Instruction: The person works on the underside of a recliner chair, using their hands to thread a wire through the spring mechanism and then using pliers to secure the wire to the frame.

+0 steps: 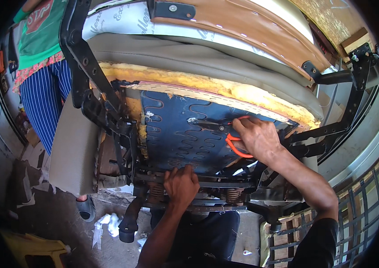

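An overturned recliner chair lies in front of me, its dark blue fabric panel (167, 136) crossed by zigzag springs (207, 147). My right hand (259, 140) is closed round the orange handles of a pair of scissors (209, 126). The dark blades point left over the panel, their tips by a small white tuft (192, 120). At the panel's near edge, my left hand (181, 185) has its fingers curled over a dark metal bar (216, 183) of the chair frame. Its fingertips touch or nearly touch the fabric.
Black metal linkages (84, 73) rise on both sides, and yellow foam (189, 80) edges the far side. A person in striped trousers (42, 102) stands at the left. A webbed wooden frame (359, 214) is at lower right. White stuffing (111, 223) and a yellow plastic piece (33, 250) lie on the floor.
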Demonstrator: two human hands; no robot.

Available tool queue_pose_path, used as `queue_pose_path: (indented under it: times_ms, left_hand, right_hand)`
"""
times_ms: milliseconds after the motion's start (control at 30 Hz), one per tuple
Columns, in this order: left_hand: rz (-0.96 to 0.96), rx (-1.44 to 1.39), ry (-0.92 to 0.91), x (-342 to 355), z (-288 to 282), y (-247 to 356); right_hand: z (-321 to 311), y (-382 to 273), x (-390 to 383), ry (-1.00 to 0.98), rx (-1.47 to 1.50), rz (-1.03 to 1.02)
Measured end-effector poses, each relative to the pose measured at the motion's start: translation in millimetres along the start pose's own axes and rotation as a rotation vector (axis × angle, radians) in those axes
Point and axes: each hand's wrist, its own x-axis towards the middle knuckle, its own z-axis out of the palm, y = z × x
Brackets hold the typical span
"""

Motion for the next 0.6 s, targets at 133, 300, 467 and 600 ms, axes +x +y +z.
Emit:
queue_pose_path:
  times_ms: [133,300,467,600]
  left_hand:
    - [-0.004,-0.021,-0.041,-0.9,-0.7,1.0]
    - [-0.025,-0.039,-0.025,-1.0,-1.9,-1.1]
    - [-0.043,-0.056,-0.038,-2.3,-3.2,-0.3]
    - [-0.044,-0.04,-0.038,3.3,-0.5,1.6]
  right_hand:
    - [12.6,-9.0,11.3,0.011,-0.154,-0.061]
    - [10.4,-19.0,29.0,0.04,-0.132,-0.098]
    - [3.1,-8.1,11.2,0.041,-0.149,-0.047]
    - [10.6,-8.7,0.3,-0.012,-0.052,-0.003]
